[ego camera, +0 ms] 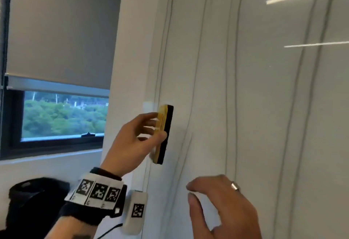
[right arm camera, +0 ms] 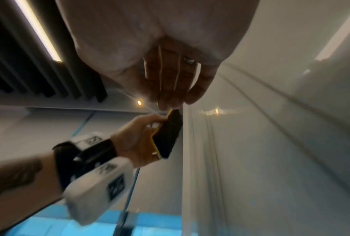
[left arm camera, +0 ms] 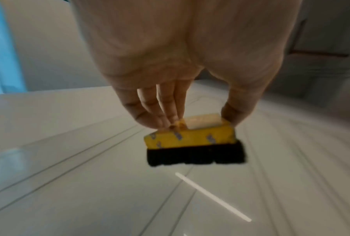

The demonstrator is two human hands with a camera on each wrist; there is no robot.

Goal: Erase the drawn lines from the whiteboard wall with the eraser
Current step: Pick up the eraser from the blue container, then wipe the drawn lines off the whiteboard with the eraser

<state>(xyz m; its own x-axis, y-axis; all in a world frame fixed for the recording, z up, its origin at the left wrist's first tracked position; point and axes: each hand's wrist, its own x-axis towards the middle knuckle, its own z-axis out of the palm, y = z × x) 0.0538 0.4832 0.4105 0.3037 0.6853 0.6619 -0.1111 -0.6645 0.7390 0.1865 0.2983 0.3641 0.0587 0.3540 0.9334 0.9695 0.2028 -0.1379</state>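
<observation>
On the whiteboard wall (ego camera: 264, 106), the stretch at centre and right of the frame lies open, crossed only by the drawn lines (ego camera: 235, 87). The eraser (ego camera: 164, 135) in the left hand (ego camera: 132, 144) occupies the left edge; the right hand (ego camera: 221, 206) blocks the lower centre.

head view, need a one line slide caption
Left hand grips the eraser against the line-marked whiteboard wall.
</observation>
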